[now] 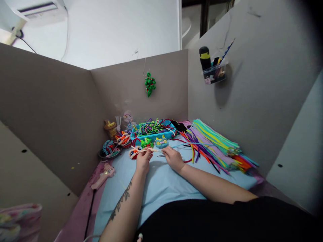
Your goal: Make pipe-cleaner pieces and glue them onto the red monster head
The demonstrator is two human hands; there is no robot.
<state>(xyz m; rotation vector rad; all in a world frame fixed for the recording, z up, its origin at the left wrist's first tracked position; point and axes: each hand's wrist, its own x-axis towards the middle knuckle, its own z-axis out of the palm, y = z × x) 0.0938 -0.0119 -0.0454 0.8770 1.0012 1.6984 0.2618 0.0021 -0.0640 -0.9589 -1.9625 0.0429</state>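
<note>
My left hand (143,160) pinches a cream, twisted-looking pipe cleaner (152,150) that runs across toward my other hand. The fingers of my right hand (173,158) are closed near its right end. A light blue pipe cleaner (191,143) stretches rightward from beside that hand; whether the fingers grip it too is hard to see. Just beyond my hands lie fuzzy animal-like pieces: a green one (146,143), a blue one with yellow (161,143), and a red-and-white one with an eye (133,153), partly behind my left fingers. A thin metal tool (160,156) lies between my hands.
A blue tray (141,137) of tangled stems stands at the back. Bundles of coloured pipe cleaners (214,141) cover the right side. On the left are a dark bowl (111,155), an orange-and-white piece (123,139) and a pink glue gun (104,176) with a cord. Grey partitions (164,97) surround the table.
</note>
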